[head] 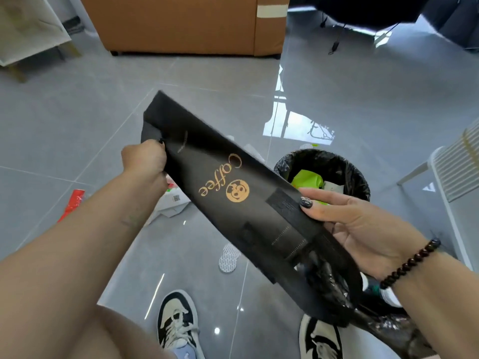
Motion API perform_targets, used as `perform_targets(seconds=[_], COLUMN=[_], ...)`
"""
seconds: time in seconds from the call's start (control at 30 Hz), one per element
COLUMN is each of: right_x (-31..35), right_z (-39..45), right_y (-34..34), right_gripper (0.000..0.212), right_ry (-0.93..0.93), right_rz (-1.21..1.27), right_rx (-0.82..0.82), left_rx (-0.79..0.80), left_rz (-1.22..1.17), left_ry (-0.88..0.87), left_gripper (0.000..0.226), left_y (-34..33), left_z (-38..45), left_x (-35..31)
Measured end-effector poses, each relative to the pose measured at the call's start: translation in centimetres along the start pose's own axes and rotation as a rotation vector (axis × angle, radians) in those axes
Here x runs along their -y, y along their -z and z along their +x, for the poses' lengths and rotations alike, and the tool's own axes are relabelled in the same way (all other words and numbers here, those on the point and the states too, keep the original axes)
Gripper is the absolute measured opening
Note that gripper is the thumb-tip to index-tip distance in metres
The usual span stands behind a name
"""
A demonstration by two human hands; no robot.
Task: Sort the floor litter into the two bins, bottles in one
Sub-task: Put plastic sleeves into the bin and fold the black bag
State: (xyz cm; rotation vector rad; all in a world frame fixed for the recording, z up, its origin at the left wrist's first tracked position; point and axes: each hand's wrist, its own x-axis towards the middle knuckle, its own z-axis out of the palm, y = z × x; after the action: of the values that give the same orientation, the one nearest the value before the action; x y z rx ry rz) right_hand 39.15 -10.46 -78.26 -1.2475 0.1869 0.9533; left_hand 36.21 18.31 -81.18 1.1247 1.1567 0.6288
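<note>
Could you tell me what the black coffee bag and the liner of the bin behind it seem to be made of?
The black coffee bag looks like matte non-woven fabric or stiff paper: dull surface, fuzzy edges, stitch lines near its handle end, gold print. I cannot settle which. The bin liner looks like thin glossy plastic film, crinkled and shiny over the rim.

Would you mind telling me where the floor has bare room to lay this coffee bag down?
Bare tiles lie between the sofa and the bag. Crowded: white paper and red wrapper at left, bin at right.
</note>
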Motion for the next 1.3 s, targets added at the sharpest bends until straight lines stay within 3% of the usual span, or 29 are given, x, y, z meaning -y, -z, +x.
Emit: perform_targets(seconds=[0.1,0.2,0.27,0.33,0.4,0.47,0.6,0.77,0.87,0.93,0.97,1.03,1.13,1.23,1.3], right_x=[0.2,0.4,0.7,1.0,1.1,0.5,-2.0,-2.2,-1.7,-1.2,-0.9,-0.3,-0.4,-0.9,-0.9], right_z=[-0.2,-0.3,-0.3,-0.2,0.1,0.7,2.1,2.5,2.7,3.0,3.2,3.7,4.8,5.3,5.2], right_y=[0.8,1.7,2.5,2.2,1.2,-0.2,-1.8,-1.6,-1.0,-0.5,-0.2,0.5,1.4,1.7,1.9], right_gripper=[0.045,0.034,0.058,0.098,0.115,0.101,0.074,0.041,0.027,0.017,0.016,0.025,0.035,0.034,0.046], right_ry=[-0.028,-0.052,-0.010,0.074,0.182,0.246,0.245,0.270,0.376,0.454,0.485,0.515,0.451,0.403,0.451], right_rz=[-0.217,-0.631,-1.076,-1.266,-1.102,-0.884,-0.676,-0.496,-0.496,-0.399,-0.355,-0.328,-0.294,-0.318,-0.372], right_rx=[-0.015,-0.057,-0.155,-0.208,-0.184,-0.165,-0.078,0.026,-0.099,-0.208,-0.248,-0.312,-0.328,-0.275,-0.266], left_rx=[0.029,0.132,0.188,0.292,0.481,0.592,0.490,0.439,0.477,0.619,0.724,0.930,0.972,0.949,0.921], left_rz=[0.133,0.295,0.367,0.396,0.369,0.339,0.169,-0.068,-0.094,-0.030,0.046,0.215,0.312,0.380,0.444], left_ry=[-0.170,-0.363,-0.478,-0.558,-0.564,-0.511,-0.361,-0.078,-0.029,0.044,0.076,0.111,0.029,-0.076,-0.143], left_gripper=[0.014,0.016,0.015,0.013,0.016,0.015,0.013,0.030,0.063,0.084,0.081,0.051,0.018,0.021,0.039], left_y=[0.5,0.3,-0.1,-0.9,-1.7,-2.3,-3.1,-3.6,-3.8,-3.8,-3.7,-3.4,-3.1,-3.0,-3.0], left_z=[0.8,0.6,-0.6,-2.4,-4.5,-5.7,-6.6,-6.2,-6.2,-6.6,-7.1,-8.3,-9.0,-8.5,-8.6], left_x=[-0.1,-0.5,-0.4,0.2,1.2,2.4,2.8,2.2,2.5,3.0,3.3,4.1,4.9,4.4,4.1])
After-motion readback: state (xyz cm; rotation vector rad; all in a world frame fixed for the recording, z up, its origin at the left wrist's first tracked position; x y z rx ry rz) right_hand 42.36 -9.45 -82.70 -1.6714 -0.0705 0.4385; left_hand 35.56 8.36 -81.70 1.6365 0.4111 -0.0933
